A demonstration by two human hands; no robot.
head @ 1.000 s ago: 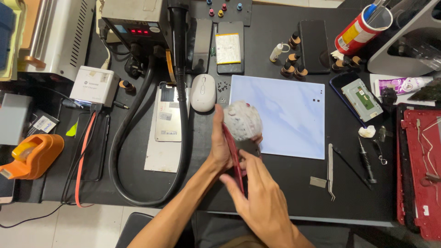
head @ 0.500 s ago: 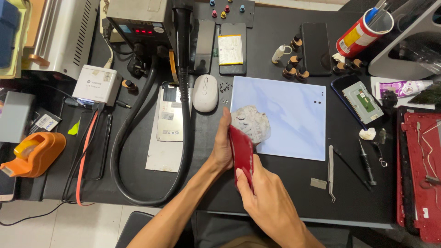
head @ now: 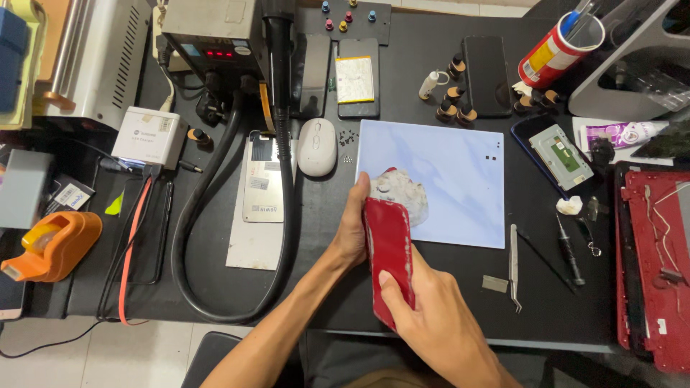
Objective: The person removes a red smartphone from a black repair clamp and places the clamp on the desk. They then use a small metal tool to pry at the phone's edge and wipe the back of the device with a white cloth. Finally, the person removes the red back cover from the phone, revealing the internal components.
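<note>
Here, pens (head: pixel 575 18) in red can (head: pixel 552 54).

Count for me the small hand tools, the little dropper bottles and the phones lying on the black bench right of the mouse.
Tweezers: 1
Screwdriver: 1
Dark dropper bottles: 4
Black phones lying flat: 2
Total: 8

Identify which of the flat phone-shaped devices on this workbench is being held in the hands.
The red phone, gripped between left hand and right hand; the dark ones lie flat on the bench.
</note>
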